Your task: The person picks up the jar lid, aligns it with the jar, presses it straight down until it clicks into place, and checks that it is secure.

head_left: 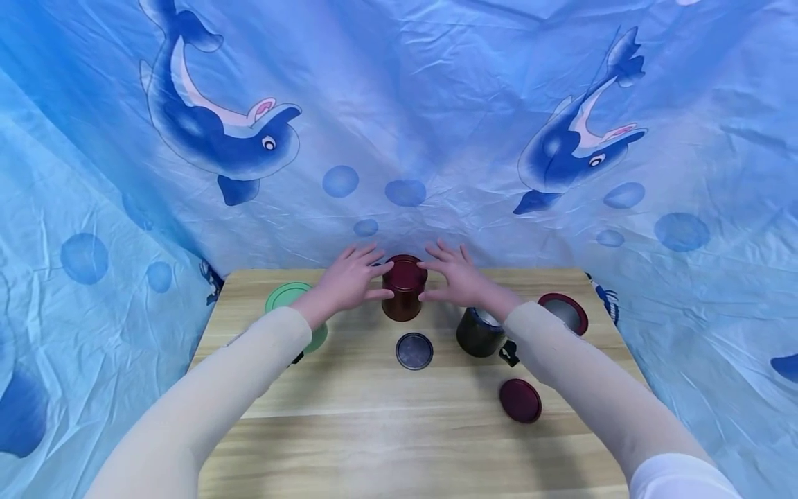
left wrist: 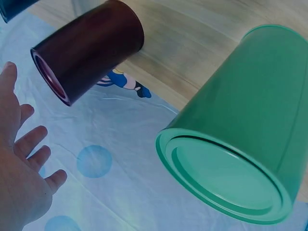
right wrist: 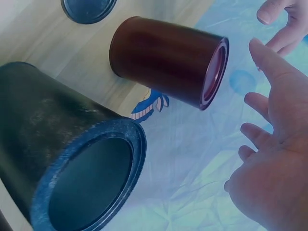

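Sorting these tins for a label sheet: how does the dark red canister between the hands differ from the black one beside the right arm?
The dark red canister has its lid on; the black canister stands open, its mouth uncovered. The red one sits farther back between the left hand and right hand; the black one stands nearer, partly behind the right forearm. Both are upright round tins on the wooden table.

Bright, even, diffuse light fills the head view, throwing only soft, short shadows beside the dark red cylindrical tin (head_left: 404, 287) on the pale wooden surface (head_left: 374, 430). Wide-angle distortion bows the blue dolphin-print cloth backdrop (head_left: 405, 104) at the edges. Both wrist views carry a cool blue cast; the nearest fingers (right wrist: 262, 53) look soft.
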A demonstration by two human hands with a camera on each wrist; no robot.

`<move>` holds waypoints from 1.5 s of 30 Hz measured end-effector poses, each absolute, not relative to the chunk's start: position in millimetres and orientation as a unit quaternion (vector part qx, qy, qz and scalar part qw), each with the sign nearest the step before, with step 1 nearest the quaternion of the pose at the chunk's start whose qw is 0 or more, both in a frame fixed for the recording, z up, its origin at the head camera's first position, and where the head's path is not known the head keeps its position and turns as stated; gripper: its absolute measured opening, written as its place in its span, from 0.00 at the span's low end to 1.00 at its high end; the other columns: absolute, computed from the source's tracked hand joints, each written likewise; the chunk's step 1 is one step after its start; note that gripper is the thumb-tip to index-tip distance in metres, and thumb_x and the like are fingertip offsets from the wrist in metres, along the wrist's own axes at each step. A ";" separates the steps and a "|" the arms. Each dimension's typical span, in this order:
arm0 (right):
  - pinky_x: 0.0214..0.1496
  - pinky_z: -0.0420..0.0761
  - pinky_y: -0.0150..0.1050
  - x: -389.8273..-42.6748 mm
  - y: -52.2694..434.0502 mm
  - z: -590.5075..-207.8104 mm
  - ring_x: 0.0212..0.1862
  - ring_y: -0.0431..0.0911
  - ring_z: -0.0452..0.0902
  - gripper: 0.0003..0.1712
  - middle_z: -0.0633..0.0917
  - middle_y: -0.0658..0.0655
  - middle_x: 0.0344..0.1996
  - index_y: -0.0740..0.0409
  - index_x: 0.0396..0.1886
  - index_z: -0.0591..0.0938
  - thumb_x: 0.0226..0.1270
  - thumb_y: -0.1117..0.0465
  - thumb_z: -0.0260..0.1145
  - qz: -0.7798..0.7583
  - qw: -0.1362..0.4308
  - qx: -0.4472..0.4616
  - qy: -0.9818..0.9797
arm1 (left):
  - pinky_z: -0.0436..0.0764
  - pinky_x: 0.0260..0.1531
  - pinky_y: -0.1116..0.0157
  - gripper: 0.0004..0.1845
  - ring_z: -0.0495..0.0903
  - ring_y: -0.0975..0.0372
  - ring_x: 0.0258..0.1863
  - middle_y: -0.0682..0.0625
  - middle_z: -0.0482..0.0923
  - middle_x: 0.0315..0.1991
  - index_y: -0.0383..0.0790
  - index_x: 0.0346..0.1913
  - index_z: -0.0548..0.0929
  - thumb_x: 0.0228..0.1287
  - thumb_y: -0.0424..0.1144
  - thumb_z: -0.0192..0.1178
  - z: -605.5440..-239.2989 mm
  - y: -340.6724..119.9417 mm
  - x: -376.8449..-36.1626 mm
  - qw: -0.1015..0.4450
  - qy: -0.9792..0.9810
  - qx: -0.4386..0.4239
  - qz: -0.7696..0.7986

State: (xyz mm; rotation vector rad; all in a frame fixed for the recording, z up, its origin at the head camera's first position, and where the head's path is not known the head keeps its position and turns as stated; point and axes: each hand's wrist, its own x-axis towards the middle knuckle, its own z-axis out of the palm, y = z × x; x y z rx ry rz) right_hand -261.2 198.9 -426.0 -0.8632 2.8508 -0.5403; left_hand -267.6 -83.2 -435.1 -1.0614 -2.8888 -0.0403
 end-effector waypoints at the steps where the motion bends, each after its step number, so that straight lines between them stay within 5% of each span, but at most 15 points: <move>1: 0.82 0.31 0.72 -258.1 199.6 -425.6 0.87 0.63 0.41 0.43 0.60 0.62 0.85 0.54 0.77 0.78 0.68 0.41 0.77 -0.178 0.054 -0.289 0.939 | 0.56 0.81 0.40 0.39 0.58 0.46 0.84 0.42 0.67 0.80 0.49 0.78 0.76 0.74 0.68 0.59 -435.0 -84.5 -264.8 0.032 -0.938 -0.344 -0.016; 20: 0.80 0.44 0.77 -196.2 200.3 -436.4 0.83 0.68 0.53 0.42 0.67 0.68 0.80 0.64 0.72 0.80 0.65 0.47 0.81 -0.185 -0.014 -0.356 0.916 | 0.64 0.77 0.38 0.40 0.64 0.44 0.81 0.41 0.69 0.79 0.47 0.75 0.79 0.69 0.68 0.66 -434.8 -90.4 -203.3 0.050 -0.937 -0.342 -0.040; 45: 0.81 0.50 0.73 -169.7 189.6 -519.8 0.83 0.68 0.53 0.47 0.65 0.71 0.81 0.69 0.75 0.74 0.67 0.46 0.79 -0.213 0.050 -0.319 0.922 | 0.62 0.77 0.35 0.41 0.66 0.41 0.79 0.37 0.71 0.77 0.43 0.74 0.80 0.66 0.66 0.69 -507.9 -86.1 -175.6 0.015 -0.944 -0.317 -0.089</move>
